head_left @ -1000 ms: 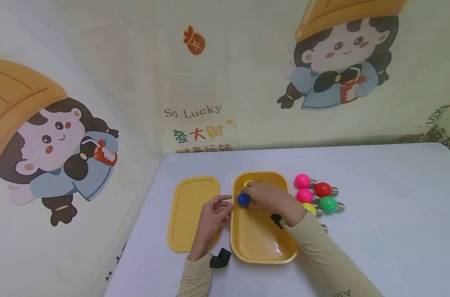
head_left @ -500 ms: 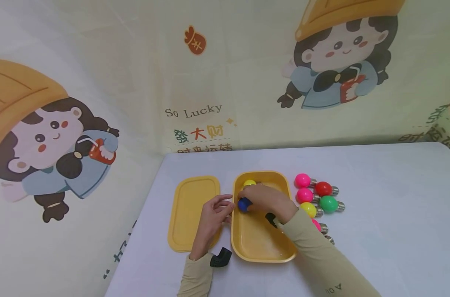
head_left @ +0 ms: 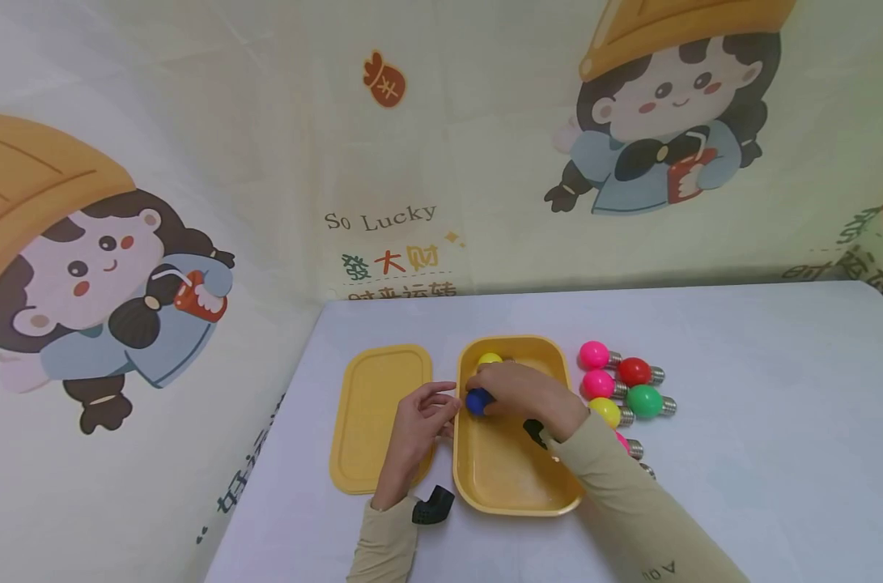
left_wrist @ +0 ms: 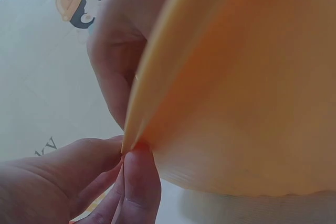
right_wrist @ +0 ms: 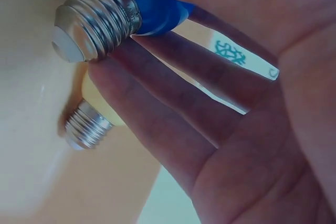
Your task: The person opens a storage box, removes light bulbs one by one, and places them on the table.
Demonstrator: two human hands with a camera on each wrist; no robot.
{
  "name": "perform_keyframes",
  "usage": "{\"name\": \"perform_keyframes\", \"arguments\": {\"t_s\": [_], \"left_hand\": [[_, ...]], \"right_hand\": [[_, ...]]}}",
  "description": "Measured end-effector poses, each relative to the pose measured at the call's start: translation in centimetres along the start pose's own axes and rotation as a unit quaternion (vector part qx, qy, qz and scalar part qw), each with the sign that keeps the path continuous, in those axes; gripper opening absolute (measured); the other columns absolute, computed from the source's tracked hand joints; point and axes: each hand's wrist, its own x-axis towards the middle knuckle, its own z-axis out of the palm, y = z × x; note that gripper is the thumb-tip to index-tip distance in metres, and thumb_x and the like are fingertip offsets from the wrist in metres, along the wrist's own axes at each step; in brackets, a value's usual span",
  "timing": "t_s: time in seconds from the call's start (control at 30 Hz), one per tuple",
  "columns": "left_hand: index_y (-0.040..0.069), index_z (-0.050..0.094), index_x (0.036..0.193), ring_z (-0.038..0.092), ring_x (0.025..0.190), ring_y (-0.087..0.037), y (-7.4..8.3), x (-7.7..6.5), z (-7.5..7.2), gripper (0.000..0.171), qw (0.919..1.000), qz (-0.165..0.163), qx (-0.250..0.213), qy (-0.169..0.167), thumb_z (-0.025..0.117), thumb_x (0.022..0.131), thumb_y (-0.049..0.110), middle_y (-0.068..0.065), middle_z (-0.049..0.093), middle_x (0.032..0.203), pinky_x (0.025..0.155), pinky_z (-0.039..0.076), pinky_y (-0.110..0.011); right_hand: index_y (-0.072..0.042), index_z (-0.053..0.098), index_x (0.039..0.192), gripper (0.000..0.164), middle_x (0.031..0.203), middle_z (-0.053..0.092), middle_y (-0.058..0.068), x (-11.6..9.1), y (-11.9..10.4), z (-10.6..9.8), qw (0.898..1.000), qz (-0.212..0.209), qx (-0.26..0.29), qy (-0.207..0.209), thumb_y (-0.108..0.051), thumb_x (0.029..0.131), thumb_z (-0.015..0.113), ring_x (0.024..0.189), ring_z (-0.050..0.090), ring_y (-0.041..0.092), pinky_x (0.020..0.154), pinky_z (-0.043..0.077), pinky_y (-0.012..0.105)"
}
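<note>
My right hand [head_left: 524, 391] is inside the yellow box [head_left: 517, 504], holding a blue light bulb [head_left: 477, 402] between thumb and fingers. In the right wrist view the metal screw base of the blue bulb [right_wrist: 97, 19] points left, away from the palm. Behind it a yellow bulb [right_wrist: 97, 111] lies on the box floor; the head view shows this yellow bulb [head_left: 490, 359] near the far left corner. My left hand [head_left: 415, 425] is at the box's left side, its fingertips pinching the rim [left_wrist: 137, 129] in the left wrist view.
A flat yellow lid [head_left: 368, 421] lies left of the box, partly beneath my left hand. Right of the box are several bulbs: pink [head_left: 594, 355], red [head_left: 634, 372], green [head_left: 644, 401] and yellow [head_left: 604, 411]. My right sleeve partly covers the nearest ones. A printed cloth hangs behind the table.
My right hand has moved slightly toward me with the blue bulb, lowering it at the box's left side and uncovering more of the yellow bulb. My left hand has stayed in place.
</note>
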Motion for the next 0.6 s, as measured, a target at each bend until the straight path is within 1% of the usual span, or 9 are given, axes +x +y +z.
{"name": "perform_keyframes", "arguments": {"t_s": [0.13, 0.33, 0.6], "left_hand": [[0.004, 0.063, 0.126, 0.065, 0.072, -0.014, -0.2, 0.2, 0.1, 0.040, 1.0000, -0.004, 0.004, 0.003, 0.073, 0.091, 0.020, -0.019, 0.068, 0.105, 0.066, 0.060, -0.030], [0.005, 0.063, 0.126, 0.066, 0.075, -0.015, -0.3, 0.1, 0.2, 0.038, 0.9998, 0.000, 0.015, 0.009, 0.072, 0.092, 0.020, -0.016, 0.068, 0.105, 0.066, 0.061, -0.029], [0.003, 0.062, 0.128, 0.067, 0.075, -0.015, -0.4, 0.1, 0.3, 0.039, 0.9999, 0.001, 0.009, 0.009, 0.070, 0.093, 0.018, -0.021, 0.067, 0.109, 0.064, 0.060, -0.028]], "right_hand": [[-0.012, 0.071, 0.116, 0.034, 0.103, 0.071, 0.000, -0.7, -0.2, -0.4, 1.000, 0.015, 0.003, 0.003, -0.016, 0.083, 0.079, 0.095, 0.062, 0.018, 0.095, 0.055, 0.036], [-0.011, 0.069, 0.123, 0.040, 0.111, 0.072, 0.001, -1.7, -0.7, -0.9, 0.999, 0.031, 0.016, 0.005, -0.016, 0.084, 0.078, 0.103, 0.065, 0.019, 0.102, 0.051, 0.040], [-0.013, 0.069, 0.122, 0.040, 0.109, 0.070, 0.001, -2.9, -0.8, -1.7, 0.999, 0.044, 0.019, 0.008, -0.017, 0.083, 0.079, 0.102, 0.063, 0.020, 0.095, 0.055, 0.037]]}}
